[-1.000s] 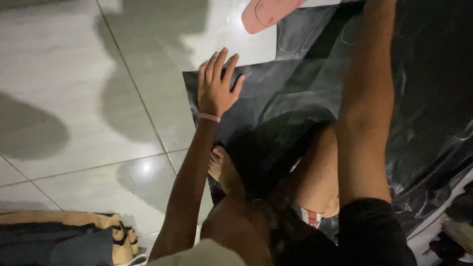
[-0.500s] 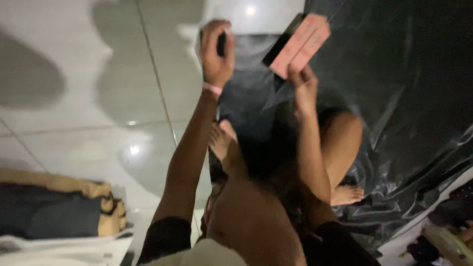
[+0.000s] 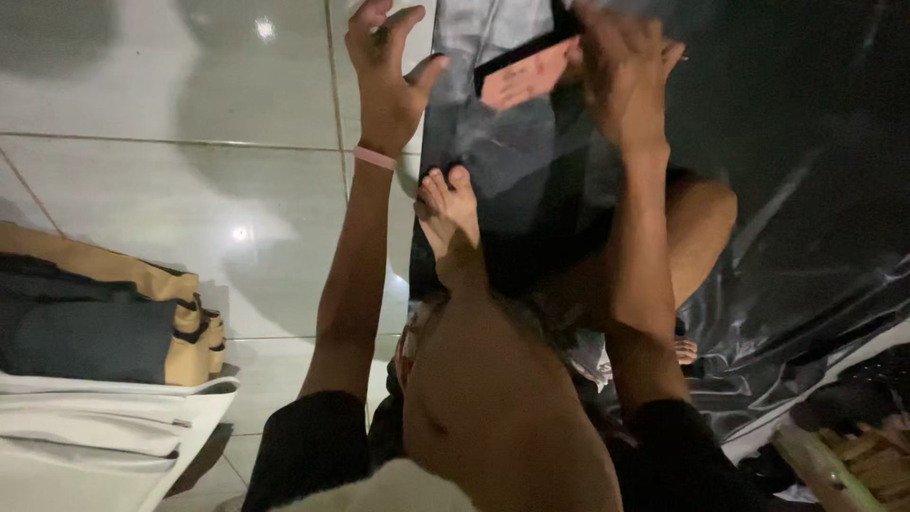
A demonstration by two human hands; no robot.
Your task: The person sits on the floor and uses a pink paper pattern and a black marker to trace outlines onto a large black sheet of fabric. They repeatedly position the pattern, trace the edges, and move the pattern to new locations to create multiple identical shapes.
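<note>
I sit on a white tiled floor with my legs on a black plastic sheet (image 3: 806,190). My right hand (image 3: 621,81) is raised over the sheet and grips a flat pink piece with a black edge (image 3: 526,68) at its right end. My left hand (image 3: 384,66), with a pink band at the wrist, is up beside the sheet's left edge, fingers spread and thumb out, holding nothing I can see. My bare foot (image 3: 450,223) rests on the sheet just below both hands.
A folded tan and dark bundle (image 3: 104,318) lies on the tiles (image 3: 190,171) at the left, with white cloth (image 3: 95,431) below it. Some pale, stick-like items (image 3: 853,450) sit at the bottom right past the sheet.
My right hand has carried the pink piece a little leftwards and higher in view. My left hand, which was closed around something dark, now has its fingers spread.
</note>
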